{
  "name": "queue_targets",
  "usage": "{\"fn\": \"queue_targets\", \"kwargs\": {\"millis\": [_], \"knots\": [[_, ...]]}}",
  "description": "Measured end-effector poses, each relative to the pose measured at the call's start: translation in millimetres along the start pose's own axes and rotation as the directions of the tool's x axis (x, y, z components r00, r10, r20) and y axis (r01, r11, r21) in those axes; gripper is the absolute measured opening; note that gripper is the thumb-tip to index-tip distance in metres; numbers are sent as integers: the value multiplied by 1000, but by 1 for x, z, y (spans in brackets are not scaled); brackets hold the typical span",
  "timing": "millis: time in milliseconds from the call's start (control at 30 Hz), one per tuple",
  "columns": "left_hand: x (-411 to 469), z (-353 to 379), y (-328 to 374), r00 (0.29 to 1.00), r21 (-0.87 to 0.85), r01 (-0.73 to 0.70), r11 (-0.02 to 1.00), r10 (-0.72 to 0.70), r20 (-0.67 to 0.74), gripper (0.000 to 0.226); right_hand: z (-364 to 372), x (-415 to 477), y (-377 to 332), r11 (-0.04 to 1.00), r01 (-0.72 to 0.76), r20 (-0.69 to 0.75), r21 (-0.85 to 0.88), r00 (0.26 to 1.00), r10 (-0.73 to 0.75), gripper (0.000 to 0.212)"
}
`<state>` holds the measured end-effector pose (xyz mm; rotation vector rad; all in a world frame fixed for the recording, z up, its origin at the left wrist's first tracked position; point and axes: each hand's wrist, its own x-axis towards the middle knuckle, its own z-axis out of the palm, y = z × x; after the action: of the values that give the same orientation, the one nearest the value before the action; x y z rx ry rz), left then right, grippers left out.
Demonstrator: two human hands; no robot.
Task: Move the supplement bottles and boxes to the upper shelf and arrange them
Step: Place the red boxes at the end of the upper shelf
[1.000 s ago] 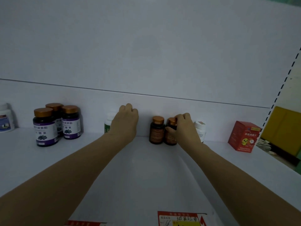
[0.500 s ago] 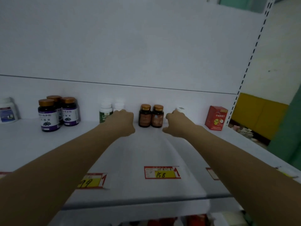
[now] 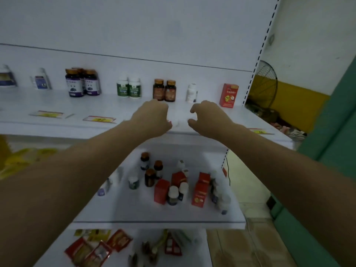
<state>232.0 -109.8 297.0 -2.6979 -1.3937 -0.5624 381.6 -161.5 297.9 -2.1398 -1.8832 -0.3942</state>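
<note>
Along the back of the upper shelf stand purple-labelled bottles, two green-labelled bottles, two brown bottles, a white bottle and a red box. My left hand and my right hand hover over the shelf's front edge, fingers loosely curled and holding nothing. On the lower shelf sit several mixed bottles and red boxes, partly blurred.
Two more white bottles stand at the upper shelf's far left. Price tags lie along its front. Red packets fill the bottom shelf. A fan and a green panel are to the right.
Both hands have let go of the bottles at the back and drawn away to the shelf's front edge. The view has pulled back and tilted down, revealing the lower shelves.
</note>
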Motion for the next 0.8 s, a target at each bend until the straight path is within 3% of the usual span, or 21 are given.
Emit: {"fn": "queue_targets", "kwargs": {"millis": [100,233,400,567,800], "knots": [[-39,6,32,998,-81,-50,995,46,-43,40,-4,-46,0,997,46,-57,58,997,-43,35],[-80,25,51,994,-124,-98,987,103,37,38,10,-86,3,991,56,7,121,998,-58,32],[-107,70,36,979,-155,1,988,30,201,25,54,-120,17,988,-66,178,143,983,40,35],[-110,116,1,938,-156,78,985,-20,345,24,108,-132,40,963,-244,353,113,916,191,34],[-90,191,-50,869,-118,139,983,-64,490,51,187,-121,63,931,-357,503,80,821,272,45]]}}
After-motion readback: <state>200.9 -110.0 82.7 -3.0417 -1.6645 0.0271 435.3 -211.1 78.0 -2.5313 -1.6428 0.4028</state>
